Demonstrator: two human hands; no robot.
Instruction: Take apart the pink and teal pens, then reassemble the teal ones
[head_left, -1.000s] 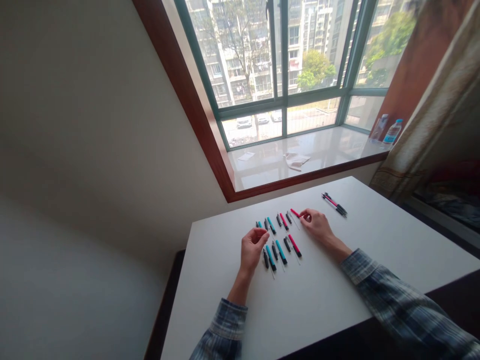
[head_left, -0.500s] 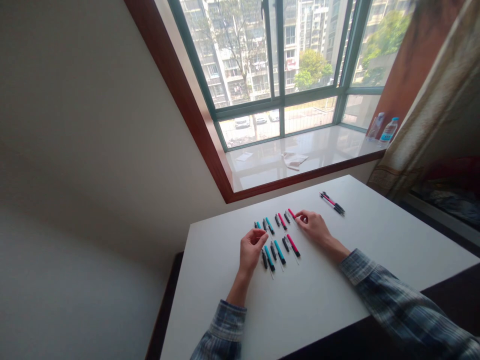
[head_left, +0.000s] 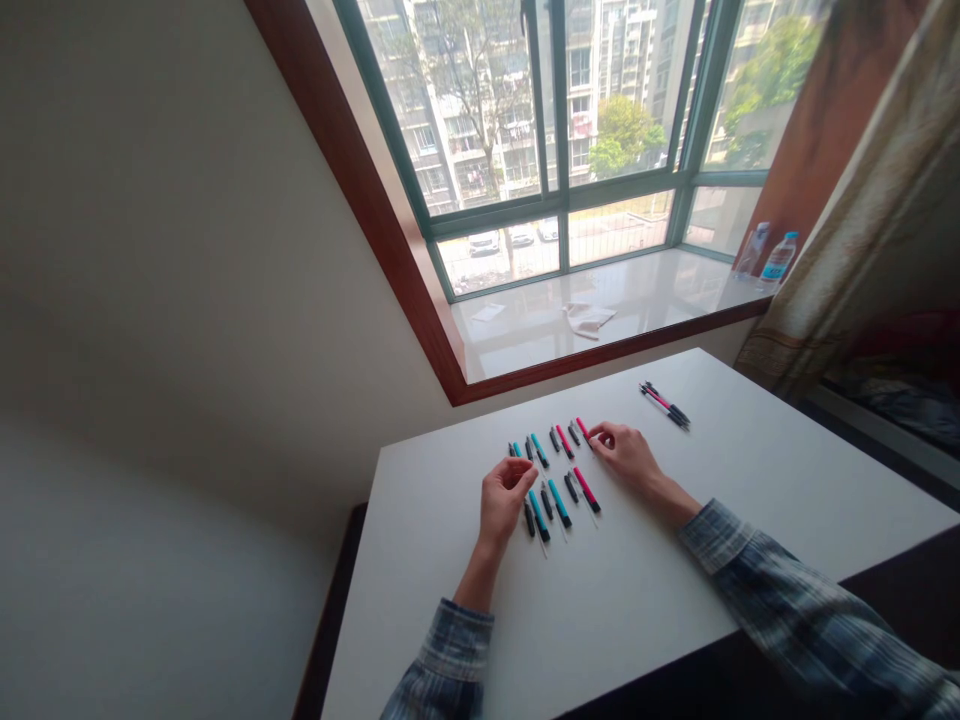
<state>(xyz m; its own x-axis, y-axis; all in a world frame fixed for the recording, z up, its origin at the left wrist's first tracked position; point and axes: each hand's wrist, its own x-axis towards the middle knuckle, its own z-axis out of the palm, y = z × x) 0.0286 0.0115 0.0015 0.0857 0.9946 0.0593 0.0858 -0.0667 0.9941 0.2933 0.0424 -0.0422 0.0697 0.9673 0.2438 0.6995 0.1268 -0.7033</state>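
Two short rows of slim pens or pen parts in teal, pink and black lie on the white table, with thin pale rods beside some. My right hand is at the far row's right end, its fingertips pinching the lower end of a pink pen. My left hand is curled above the left end of the rows, close to a teal pen. Its fingertips hide whatever lies beneath them. A black-and-pink bundle of pens lies apart to the right.
The table's far edge runs below a white window sill holding a crumpled white cloth and a plastic water bottle. A patterned curtain hangs at the right. A pale wall fills the left.
The whole view has shifted slightly as my head moved. My right hand has drawn a little to the left with the pink pen at its fingertips. My left hand has barely moved.
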